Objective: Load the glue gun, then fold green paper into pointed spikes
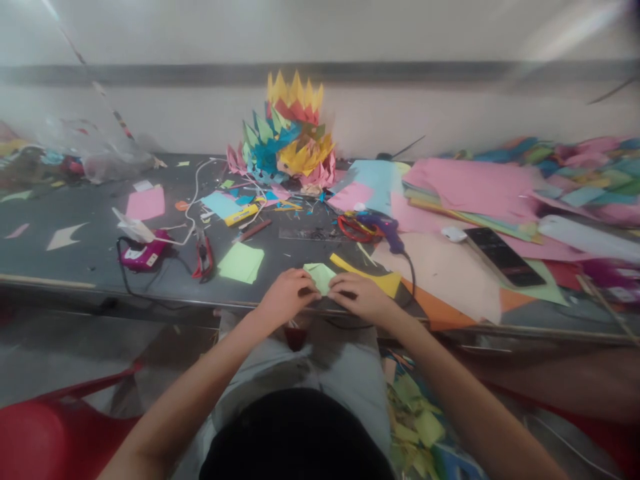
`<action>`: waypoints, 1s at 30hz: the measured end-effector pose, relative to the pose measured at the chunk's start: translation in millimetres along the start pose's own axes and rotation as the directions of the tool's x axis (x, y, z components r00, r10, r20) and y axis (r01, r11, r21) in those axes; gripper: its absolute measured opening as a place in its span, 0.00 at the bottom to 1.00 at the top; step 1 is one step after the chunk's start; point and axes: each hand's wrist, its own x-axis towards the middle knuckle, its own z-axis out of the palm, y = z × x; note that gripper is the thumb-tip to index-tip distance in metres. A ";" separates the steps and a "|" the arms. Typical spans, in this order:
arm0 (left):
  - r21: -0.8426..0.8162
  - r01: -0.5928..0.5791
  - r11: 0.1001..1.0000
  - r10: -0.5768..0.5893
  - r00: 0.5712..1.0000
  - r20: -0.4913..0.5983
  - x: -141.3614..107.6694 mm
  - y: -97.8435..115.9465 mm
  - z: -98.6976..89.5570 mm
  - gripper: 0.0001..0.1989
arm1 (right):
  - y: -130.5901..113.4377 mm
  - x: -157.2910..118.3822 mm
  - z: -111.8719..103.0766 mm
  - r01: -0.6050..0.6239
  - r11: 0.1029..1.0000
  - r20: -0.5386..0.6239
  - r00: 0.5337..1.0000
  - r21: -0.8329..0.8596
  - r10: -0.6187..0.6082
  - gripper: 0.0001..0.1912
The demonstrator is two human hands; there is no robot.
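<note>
1. Both hands are at the near edge of the tabletop (273, 257), with the folded green paper (319, 275) between them: the left hand (293, 293) closes its fingertips on the paper's left side, the right hand (363, 295) pinches the right side
2. The step in hand looks like folding or creasing this small piece; flaps seem to lie across its far part, though the fine creases are too blurred to read
3. The next move, as I judge it, calls for one hand to pin the paper flat while the other lines up a flap and presses along the crease
4. The paper's far edge runs roughly left to right, just beyond the fingertips; a blunt corner slants toward the right hand, and the body narrows toward the person
5. Its long axis is hard to tell, since fingers cover both lower sides
6. Left of the grip lies a stack of pale green sheets (241, 262); just right of it, partly behind the right hand, a yellow paper strip (377, 277); beyond and to the right, a glue gun (377, 225)
</note>
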 end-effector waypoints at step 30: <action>0.364 -0.204 0.909 0.189 0.979 0.077 -30.1 11.2 3.4 0.15 | -11.9 18.6 1.5 -0.289 0.957 0.017 0.957 -0.042 0.290 0.09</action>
